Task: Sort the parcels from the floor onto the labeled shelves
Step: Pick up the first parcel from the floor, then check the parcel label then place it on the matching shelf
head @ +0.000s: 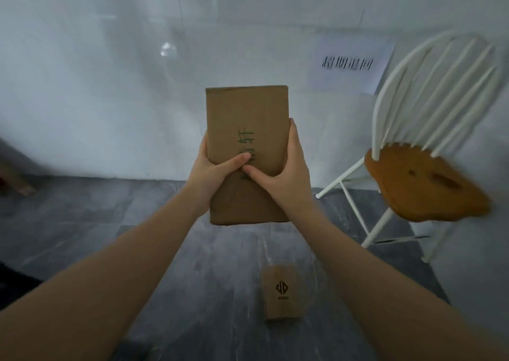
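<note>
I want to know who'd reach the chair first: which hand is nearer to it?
Right. The right hand grips the held parcel on the side facing the chair; the left hand is on the parcel's far side.

Both thumbs cover part of the green writing on the held parcel [248, 129], so it cannot be read in full. The fingers behind the parcel are hidden. The dark print on the wall sheet [349, 65] is smeared past reading. A brown object [16, 181] at far left is cut off by the edge.
</note>
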Demonstrator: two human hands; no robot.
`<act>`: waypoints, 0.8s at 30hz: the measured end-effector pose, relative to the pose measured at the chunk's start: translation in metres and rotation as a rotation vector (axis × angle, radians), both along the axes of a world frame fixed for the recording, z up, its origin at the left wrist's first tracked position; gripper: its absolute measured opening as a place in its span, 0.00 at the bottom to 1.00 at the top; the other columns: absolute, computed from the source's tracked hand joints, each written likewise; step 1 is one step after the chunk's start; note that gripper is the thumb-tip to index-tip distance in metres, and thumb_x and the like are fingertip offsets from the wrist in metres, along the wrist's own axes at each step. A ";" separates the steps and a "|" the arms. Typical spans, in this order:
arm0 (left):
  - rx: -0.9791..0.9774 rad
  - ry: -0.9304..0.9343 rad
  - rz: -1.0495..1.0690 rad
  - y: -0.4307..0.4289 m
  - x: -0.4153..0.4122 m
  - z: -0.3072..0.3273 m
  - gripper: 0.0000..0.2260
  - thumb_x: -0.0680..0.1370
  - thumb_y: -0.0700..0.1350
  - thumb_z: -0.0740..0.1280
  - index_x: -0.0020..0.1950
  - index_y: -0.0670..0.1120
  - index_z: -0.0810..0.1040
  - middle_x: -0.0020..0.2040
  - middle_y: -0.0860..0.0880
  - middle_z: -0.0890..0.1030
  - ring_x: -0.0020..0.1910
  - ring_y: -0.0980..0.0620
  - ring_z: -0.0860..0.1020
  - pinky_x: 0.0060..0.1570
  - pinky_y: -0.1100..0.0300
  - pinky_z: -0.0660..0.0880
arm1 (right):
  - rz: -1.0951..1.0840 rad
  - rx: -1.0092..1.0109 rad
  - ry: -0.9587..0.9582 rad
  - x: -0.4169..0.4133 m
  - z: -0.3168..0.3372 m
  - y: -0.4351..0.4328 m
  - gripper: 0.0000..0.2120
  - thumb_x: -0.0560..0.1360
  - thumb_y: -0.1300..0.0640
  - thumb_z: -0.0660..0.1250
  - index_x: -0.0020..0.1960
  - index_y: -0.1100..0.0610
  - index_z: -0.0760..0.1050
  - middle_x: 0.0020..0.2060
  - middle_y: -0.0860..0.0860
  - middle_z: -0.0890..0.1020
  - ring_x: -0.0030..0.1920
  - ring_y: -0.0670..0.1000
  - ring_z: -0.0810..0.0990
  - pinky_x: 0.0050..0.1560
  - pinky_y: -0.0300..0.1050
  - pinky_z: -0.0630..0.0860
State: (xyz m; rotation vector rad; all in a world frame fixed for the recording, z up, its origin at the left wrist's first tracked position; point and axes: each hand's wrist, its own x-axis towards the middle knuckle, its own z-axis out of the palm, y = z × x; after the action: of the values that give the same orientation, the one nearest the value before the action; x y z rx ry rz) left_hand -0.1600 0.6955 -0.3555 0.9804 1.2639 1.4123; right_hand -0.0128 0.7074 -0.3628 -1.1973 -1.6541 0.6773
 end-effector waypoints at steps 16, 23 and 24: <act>0.623 0.089 0.047 -0.094 -0.001 0.458 0.29 0.67 0.47 0.74 0.66 0.56 0.69 0.54 0.55 0.81 0.47 0.57 0.83 0.37 0.68 0.78 | 0.238 0.563 0.264 0.006 0.455 -0.076 0.37 0.72 0.49 0.70 0.72 0.35 0.51 0.72 0.42 0.65 0.70 0.45 0.66 0.68 0.53 0.69; 0.733 0.085 -0.043 -0.141 -0.003 0.502 0.24 0.72 0.55 0.68 0.67 0.56 0.69 0.55 0.56 0.81 0.45 0.60 0.83 0.35 0.68 0.78 | 0.272 0.605 0.378 0.003 0.494 -0.130 0.35 0.73 0.51 0.70 0.65 0.26 0.52 0.59 0.28 0.70 0.58 0.37 0.77 0.55 0.39 0.78; 0.753 0.084 -0.038 -0.147 -0.005 0.505 0.23 0.72 0.55 0.68 0.66 0.57 0.70 0.55 0.57 0.81 0.46 0.60 0.83 0.36 0.68 0.78 | 0.271 0.610 0.383 0.001 0.498 -0.137 0.34 0.73 0.51 0.70 0.67 0.28 0.54 0.57 0.27 0.71 0.56 0.36 0.77 0.52 0.36 0.78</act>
State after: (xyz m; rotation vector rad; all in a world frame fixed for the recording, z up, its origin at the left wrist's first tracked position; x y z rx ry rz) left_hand -0.1649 0.5490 0.1492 1.5593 0.7500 1.8767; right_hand -0.0117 0.5703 0.1348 -0.3848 -1.5418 0.4714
